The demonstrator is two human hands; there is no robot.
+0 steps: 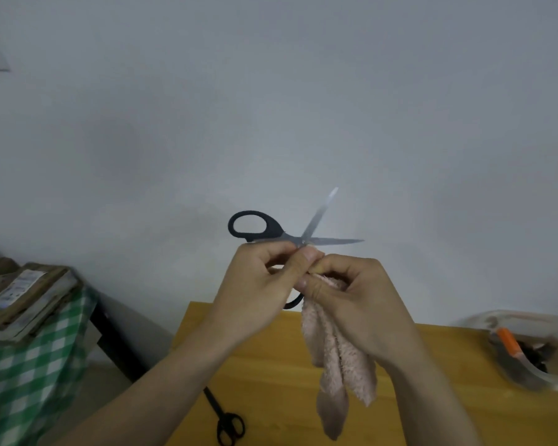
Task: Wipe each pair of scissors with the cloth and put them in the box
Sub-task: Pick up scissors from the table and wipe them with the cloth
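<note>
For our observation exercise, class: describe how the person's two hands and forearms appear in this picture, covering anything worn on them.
Both hands are bare: the left hand and the right hand show no gloves, and no rings or watch can be seen. Both forearms are uncovered down to the bottom edge of the picture, with no sleeve, bracelet or marking visible. The fingernails that show look short and unpainted.

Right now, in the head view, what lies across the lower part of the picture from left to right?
Green checked cloth with a stack of papers on it → thin black scissors lying on the wooden table → pink cloth hanging from the right hand → clear box at the right edge.
</note>
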